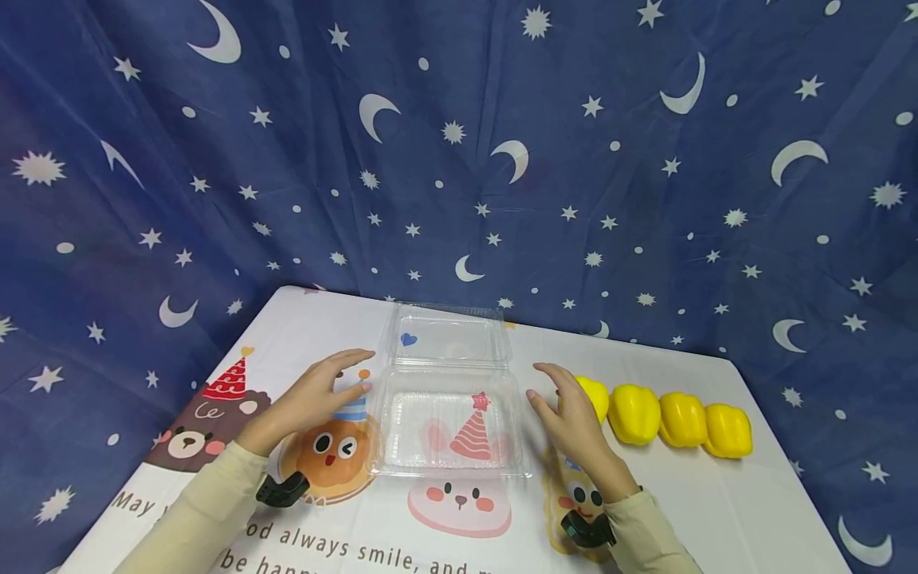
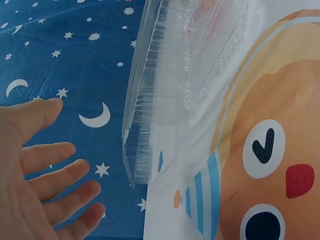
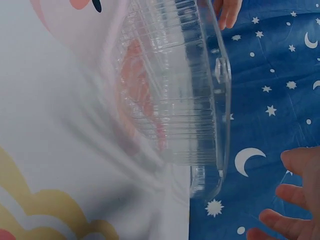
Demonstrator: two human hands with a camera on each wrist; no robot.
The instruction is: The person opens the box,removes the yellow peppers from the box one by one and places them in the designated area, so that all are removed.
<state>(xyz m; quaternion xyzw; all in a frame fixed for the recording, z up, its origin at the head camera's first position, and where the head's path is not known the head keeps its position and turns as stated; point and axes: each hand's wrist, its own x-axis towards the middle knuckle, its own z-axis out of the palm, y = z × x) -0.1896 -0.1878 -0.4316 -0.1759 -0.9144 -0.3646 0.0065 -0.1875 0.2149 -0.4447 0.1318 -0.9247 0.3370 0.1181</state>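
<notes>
A clear plastic clamshell box (image 1: 452,462) lies on the table with its lid (image 1: 452,319) folded back toward the curtain. Through its see-through walls the printed tablecloth shows; I see nothing inside it. My left hand (image 1: 319,393) hovers to the left of the box, apart from it, fingers spread and holding nothing. On the other side my right hand (image 1: 574,414) is likewise held off the box, its fingers extended. Behind and beside the right hand stands a row of several yellow bell peppers (image 1: 634,414); the hand partly hides the leftmost one.
A white tablecloth (image 1: 688,510) with cartoon figures and lettering covers the table. A dark blue curtain (image 1: 459,159) with moons and stars hangs behind and at the sides. Each wrist wears a black strap (image 1: 283,489).
</notes>
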